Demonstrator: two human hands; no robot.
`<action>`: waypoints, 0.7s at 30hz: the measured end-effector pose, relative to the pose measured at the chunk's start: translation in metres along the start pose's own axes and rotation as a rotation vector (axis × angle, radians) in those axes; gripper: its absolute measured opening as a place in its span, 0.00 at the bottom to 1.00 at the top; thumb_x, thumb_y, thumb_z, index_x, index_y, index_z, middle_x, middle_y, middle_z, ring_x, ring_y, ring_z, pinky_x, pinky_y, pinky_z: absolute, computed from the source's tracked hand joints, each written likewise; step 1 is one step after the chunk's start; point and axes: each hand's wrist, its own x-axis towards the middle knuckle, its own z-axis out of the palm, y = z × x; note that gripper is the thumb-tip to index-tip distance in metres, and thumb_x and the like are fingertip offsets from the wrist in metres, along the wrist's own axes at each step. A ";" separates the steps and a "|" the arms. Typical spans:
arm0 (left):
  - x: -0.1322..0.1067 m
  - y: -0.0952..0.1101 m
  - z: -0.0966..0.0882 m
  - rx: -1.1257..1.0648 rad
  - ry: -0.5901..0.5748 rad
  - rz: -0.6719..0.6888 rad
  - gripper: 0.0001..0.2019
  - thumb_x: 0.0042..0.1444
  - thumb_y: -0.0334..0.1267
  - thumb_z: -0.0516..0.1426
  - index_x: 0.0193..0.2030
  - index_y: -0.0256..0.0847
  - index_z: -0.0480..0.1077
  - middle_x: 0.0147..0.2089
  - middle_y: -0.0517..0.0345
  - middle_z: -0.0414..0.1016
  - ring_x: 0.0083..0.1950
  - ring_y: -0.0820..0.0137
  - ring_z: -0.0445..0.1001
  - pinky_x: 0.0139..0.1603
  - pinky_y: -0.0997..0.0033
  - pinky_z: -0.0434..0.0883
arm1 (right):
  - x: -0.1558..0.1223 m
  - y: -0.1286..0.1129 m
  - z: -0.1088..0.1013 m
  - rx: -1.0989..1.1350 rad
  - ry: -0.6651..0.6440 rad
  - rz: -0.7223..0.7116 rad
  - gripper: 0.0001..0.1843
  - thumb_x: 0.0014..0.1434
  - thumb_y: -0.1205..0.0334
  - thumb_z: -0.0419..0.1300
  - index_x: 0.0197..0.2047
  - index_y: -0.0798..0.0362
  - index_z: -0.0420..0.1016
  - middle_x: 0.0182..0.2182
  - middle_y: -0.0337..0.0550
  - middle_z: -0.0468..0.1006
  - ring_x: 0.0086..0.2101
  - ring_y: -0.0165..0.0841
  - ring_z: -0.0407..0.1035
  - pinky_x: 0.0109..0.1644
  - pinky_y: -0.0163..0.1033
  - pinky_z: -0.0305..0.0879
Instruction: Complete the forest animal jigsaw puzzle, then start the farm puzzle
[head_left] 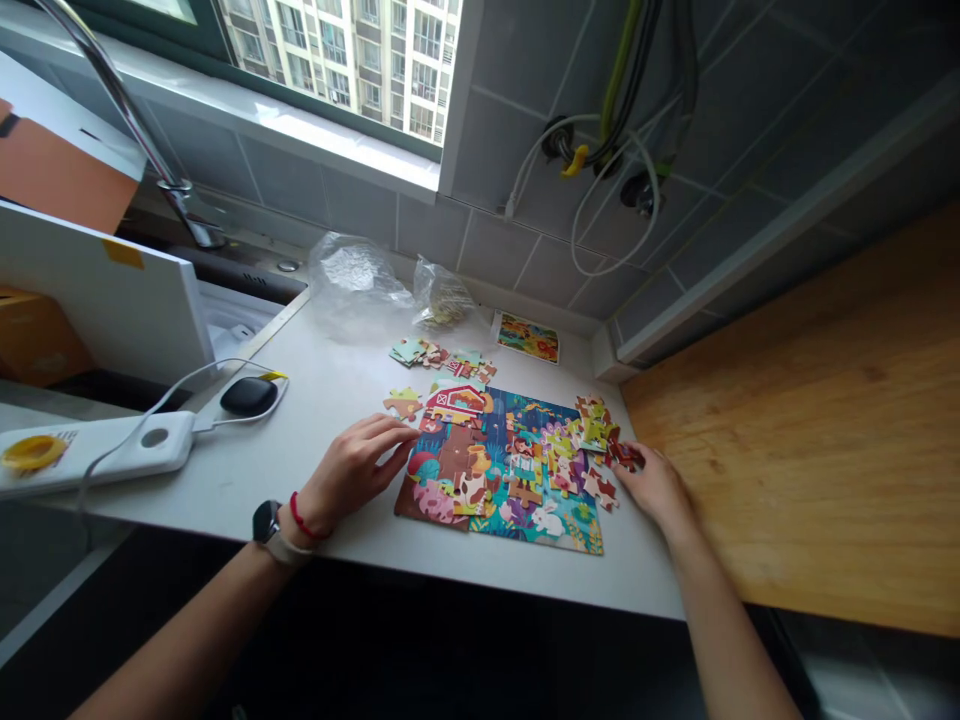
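The partly built jigsaw puzzle [495, 470] lies flat on a white counter [225, 480], below a tiled wall. The left hand [352, 470] rests at its left edge, fingers loosely together and extended, touching pieces there, holding nothing visible. The right hand [652, 490] sits at the right edge, its fingertips close together on a dark red piece [626, 456]; whether they grip it is hard to tell. Loose pieces [592, 425] crowd beside that hand, and another pile [442, 355] lies beyond the puzzle. Further back are a picture card [529, 338] and two plastic bags [356, 285]. A black earbud case [250, 396] sits left, beside a white power strip [97, 450].
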 end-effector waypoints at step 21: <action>-0.007 -0.017 0.007 -0.099 -0.024 -0.108 0.09 0.71 0.39 0.58 0.46 0.42 0.80 0.40 0.55 0.83 0.41 0.68 0.81 0.43 0.69 0.76 | -0.058 -0.169 0.015 0.326 -0.153 -0.624 0.30 0.65 0.61 0.68 0.68 0.44 0.70 0.60 0.49 0.77 0.61 0.45 0.73 0.68 0.55 0.72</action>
